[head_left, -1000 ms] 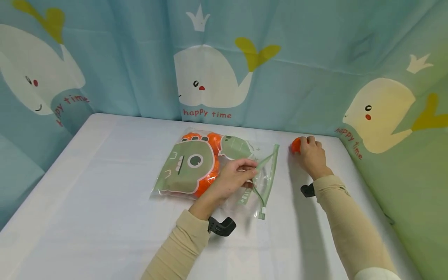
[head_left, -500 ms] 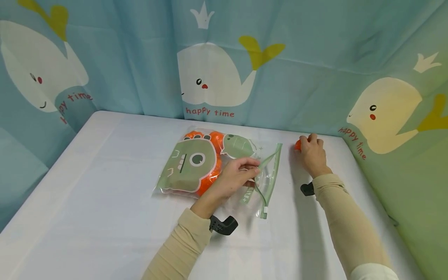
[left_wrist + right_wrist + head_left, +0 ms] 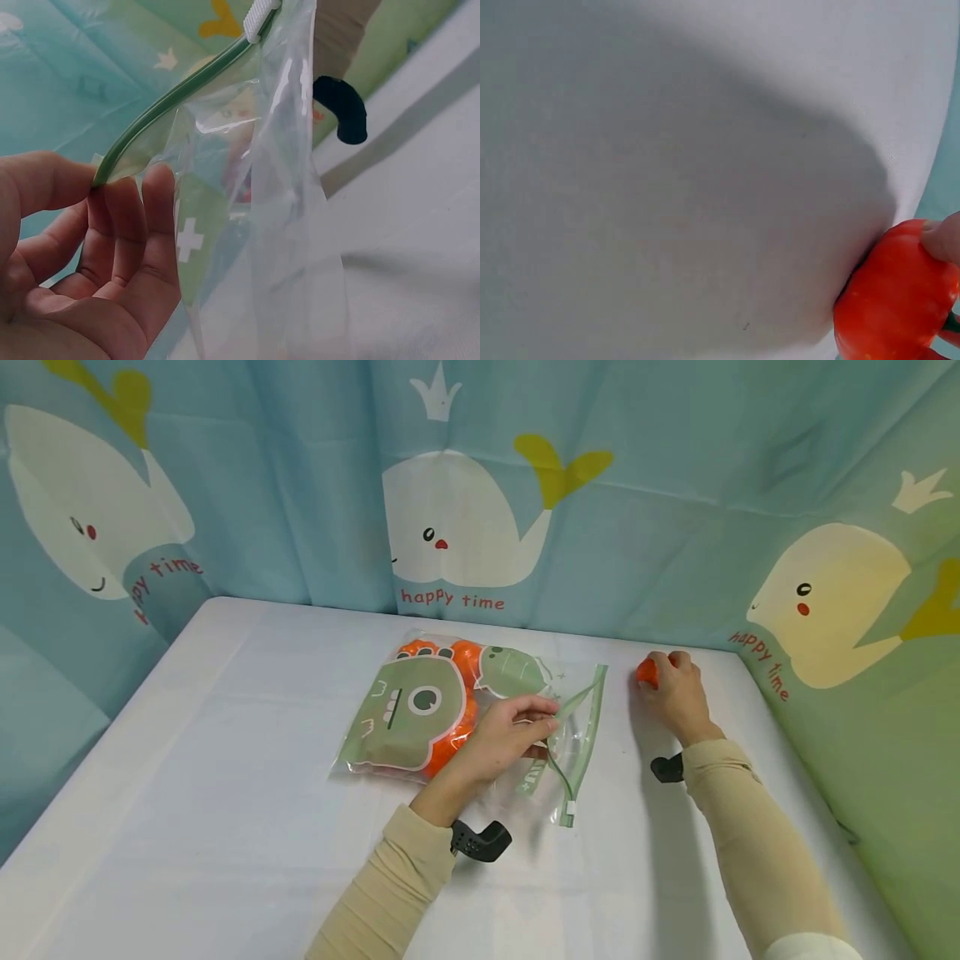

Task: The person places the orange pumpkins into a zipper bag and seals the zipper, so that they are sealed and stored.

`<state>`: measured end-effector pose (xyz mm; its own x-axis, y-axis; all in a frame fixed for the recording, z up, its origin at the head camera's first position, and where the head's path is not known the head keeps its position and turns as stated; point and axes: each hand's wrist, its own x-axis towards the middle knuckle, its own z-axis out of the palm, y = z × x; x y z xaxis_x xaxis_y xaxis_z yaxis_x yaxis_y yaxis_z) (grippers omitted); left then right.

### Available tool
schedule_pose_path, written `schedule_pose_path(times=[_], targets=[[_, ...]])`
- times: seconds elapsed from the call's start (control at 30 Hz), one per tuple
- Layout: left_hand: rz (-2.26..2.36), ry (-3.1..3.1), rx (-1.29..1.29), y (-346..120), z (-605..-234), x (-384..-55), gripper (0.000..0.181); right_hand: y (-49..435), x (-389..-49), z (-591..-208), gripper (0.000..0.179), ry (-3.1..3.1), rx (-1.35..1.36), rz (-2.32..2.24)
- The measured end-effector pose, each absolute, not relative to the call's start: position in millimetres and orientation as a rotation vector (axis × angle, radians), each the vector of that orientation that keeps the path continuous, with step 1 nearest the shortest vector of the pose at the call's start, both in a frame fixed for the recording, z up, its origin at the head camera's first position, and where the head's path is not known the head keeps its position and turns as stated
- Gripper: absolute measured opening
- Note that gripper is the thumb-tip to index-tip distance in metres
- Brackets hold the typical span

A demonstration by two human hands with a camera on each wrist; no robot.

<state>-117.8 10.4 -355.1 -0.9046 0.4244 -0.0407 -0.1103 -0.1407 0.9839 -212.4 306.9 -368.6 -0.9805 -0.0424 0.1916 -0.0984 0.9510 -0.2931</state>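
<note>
My left hand (image 3: 501, 739) pinches the green zip edge (image 3: 161, 109) of a clear slider bag between thumb and fingers, holding the mouth apart. The bag lies on the table, printed with a green one-eyed monster (image 3: 408, 714). Bright orange contents (image 3: 450, 750) show through the plastic at its closed end. A white slider (image 3: 261, 19) sits on the zip, seen close in the left wrist view. To the right of the bag, my right hand (image 3: 678, 693) grips a red tomato (image 3: 896, 300) at the tabletop. A dark green bit shows on the tomato beside the fingers.
The white table (image 3: 225, 827) ends at the back against a blue curtain (image 3: 300, 510) printed with whales. On the right a green curtain (image 3: 885, 760) hangs along the table edge. Both wrists carry black camera mounts (image 3: 482, 842).
The head view has shifted slightly, so the scene sits a little further right. My right hand has moved a little right with the tomato. The left hand keeps its hold on the zip.
</note>
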Motion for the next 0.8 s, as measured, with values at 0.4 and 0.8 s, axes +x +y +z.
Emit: schedule_pose_path(times=[0.4, 0.8], targets=[[2.159, 1.787, 0.261, 12.5, -358.4, -119.9, 0.028, 300.9, -197.6, -366.5, 0.037, -2.733, 0.229, 0.560], [2.225, 1.787, 0.244, 12.4, -360.6, -121.3, 0.029, 280.1, -174.8, -367.3, 0.040, -2.599, 0.262, 0.740]])
